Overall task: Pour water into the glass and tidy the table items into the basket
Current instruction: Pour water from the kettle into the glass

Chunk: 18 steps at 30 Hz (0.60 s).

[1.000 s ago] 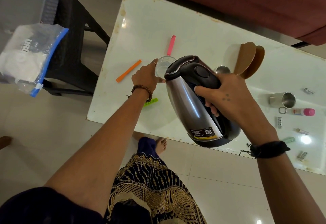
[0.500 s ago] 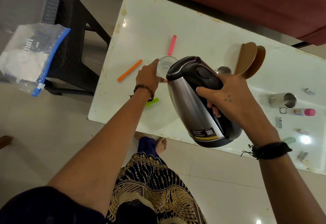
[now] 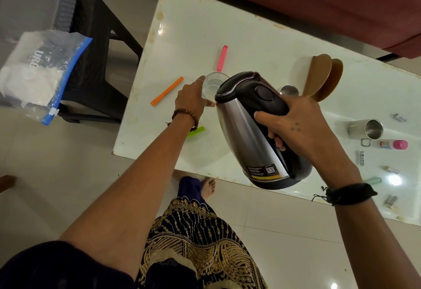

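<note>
Right hand (image 3: 296,124) fingers wrapped round tilted electric kettle (image 3: 255,129) handle; left hand (image 3: 191,99) fingers curled round glass (image 3: 213,83); spout hidden, overshoot likely wets bench (image 3: 262,38)

My left hand (image 3: 190,97) reached forward, arm extended, fingers wrapped around the glass (image 3: 213,83), a bead bracelet on the wrist. My right hand (image 3: 293,124) kept its grip curled around the kettle (image 3: 250,129) handle, tilting it forward, black band at the wrist.
</note>
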Each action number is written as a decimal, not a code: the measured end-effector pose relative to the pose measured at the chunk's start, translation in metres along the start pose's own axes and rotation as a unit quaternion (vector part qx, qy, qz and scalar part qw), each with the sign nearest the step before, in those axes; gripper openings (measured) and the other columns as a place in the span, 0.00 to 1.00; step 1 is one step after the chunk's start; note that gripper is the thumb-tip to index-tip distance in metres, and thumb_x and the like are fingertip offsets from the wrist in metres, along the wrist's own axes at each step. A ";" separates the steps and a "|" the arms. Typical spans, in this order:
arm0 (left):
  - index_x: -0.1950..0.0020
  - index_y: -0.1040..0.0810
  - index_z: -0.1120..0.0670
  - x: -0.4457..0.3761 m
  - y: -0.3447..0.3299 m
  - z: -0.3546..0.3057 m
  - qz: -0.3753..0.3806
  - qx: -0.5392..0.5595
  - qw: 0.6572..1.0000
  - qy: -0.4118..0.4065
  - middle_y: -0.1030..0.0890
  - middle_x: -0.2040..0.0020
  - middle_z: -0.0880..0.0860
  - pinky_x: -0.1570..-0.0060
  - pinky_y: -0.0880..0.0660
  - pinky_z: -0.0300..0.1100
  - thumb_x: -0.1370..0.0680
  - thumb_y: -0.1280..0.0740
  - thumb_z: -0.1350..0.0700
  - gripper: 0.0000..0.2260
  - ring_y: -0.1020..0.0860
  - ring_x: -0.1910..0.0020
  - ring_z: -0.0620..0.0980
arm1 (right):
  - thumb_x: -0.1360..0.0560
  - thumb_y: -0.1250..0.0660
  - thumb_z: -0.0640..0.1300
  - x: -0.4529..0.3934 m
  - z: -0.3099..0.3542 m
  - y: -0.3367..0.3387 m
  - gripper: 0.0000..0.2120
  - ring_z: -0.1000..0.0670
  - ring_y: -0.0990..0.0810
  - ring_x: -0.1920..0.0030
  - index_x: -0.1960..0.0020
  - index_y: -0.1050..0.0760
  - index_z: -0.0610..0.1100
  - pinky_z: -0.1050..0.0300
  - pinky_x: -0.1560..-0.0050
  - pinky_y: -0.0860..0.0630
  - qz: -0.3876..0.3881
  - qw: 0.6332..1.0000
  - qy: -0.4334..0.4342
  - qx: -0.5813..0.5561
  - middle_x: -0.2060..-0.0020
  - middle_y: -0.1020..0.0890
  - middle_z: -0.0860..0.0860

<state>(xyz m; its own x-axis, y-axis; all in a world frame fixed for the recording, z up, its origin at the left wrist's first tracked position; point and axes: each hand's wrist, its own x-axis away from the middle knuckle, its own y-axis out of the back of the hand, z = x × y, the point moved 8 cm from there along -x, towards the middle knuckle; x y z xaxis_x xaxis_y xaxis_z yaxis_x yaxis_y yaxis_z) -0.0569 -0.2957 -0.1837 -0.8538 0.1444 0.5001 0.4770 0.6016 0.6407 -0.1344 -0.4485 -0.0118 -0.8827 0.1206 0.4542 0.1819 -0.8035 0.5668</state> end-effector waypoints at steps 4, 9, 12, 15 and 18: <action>0.29 0.36 0.52 0.001 0.001 -0.001 -0.002 -0.001 1.000 0.002 0.24 0.37 0.60 0.40 0.30 0.51 0.30 0.28 0.56 0.31 0.28 0.37 0.61 | 0.29 0.33 0.41 -0.001 0.000 0.000 0.12 0.58 0.30 0.84 0.67 0.32 0.51 0.71 0.80 0.33 0.003 1.000 0.000 0.003 0.76 0.25 0.46; 0.30 0.34 0.54 0.003 0.003 -0.002 -0.008 0.013 1.000 0.000 0.23 0.38 0.60 0.41 0.28 0.52 0.30 0.28 0.58 0.30 0.27 0.39 0.61 | 0.30 0.33 0.43 -0.002 -0.002 0.000 0.10 0.57 0.30 0.84 0.68 0.31 0.48 0.69 0.79 0.30 0.001 1.000 -0.003 0.011 0.75 0.23 0.44; 0.30 0.34 0.54 0.003 0.003 -0.002 -0.007 0.016 1.000 0.002 0.23 0.37 0.60 0.40 0.28 0.51 0.30 0.28 0.58 0.30 0.27 0.38 0.61 | 0.31 0.33 0.43 -0.002 -0.002 0.000 0.09 0.56 0.30 0.84 0.68 0.31 0.48 0.68 0.78 0.29 0.000 1.000 -0.003 0.014 0.75 0.23 0.43; 0.30 0.34 0.54 0.004 0.003 -0.003 -0.008 0.015 1.000 0.000 0.23 0.37 0.60 0.40 0.29 0.52 0.30 0.28 0.58 0.30 0.27 0.39 0.61 | 0.30 0.33 0.42 -0.001 -0.003 -0.001 0.09 0.57 0.30 0.84 0.68 0.31 0.48 0.69 0.79 0.30 0.001 1.000 0.000 0.009 0.75 0.23 0.45; 0.30 0.34 0.54 0.004 0.003 -0.003 -0.007 0.018 1.000 -0.001 0.23 0.37 0.60 0.40 0.29 0.53 0.30 0.28 0.58 0.30 0.26 0.39 0.61 | 0.30 0.33 0.42 0.000 -0.004 0.000 0.11 0.57 0.29 0.84 0.69 0.31 0.49 0.70 0.79 0.31 -0.004 1.000 0.001 0.007 0.76 0.24 0.46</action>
<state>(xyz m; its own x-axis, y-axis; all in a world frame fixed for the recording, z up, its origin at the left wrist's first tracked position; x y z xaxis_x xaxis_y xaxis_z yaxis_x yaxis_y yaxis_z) -0.0582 -0.2954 -0.1776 -0.8611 0.1372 0.4896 0.4569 0.6313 0.6266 -0.1359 -0.4505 -0.0149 -0.8851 0.1256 0.4481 0.1810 -0.7942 0.5801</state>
